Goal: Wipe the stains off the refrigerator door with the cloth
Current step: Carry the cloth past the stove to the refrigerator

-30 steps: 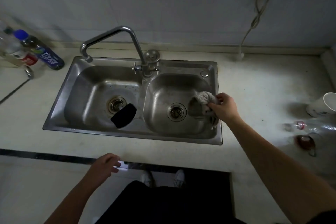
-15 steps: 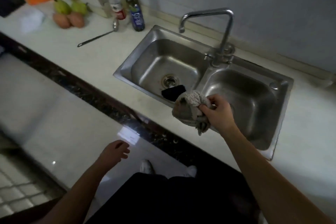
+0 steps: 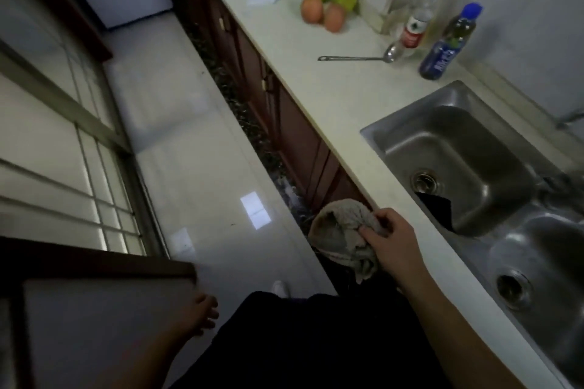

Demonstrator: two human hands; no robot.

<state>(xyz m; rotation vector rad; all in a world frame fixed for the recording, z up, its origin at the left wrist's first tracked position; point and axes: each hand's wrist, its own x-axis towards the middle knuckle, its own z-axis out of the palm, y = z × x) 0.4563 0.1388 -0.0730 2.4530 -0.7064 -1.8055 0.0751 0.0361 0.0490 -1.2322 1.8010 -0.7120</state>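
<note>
Grey cloth (image 3: 339, 232) bunched in right hand (image 3: 393, 238) | left hand (image 3: 199, 314) loosely curled, holding nothing | beside counter edge (image 3: 316, 98)

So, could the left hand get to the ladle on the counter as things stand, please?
Probably not without stepping closer. The left hand hangs low by the floor side, empty, while the ladle lies far up the counter near the bottles. Nothing blocks the way.
</note>
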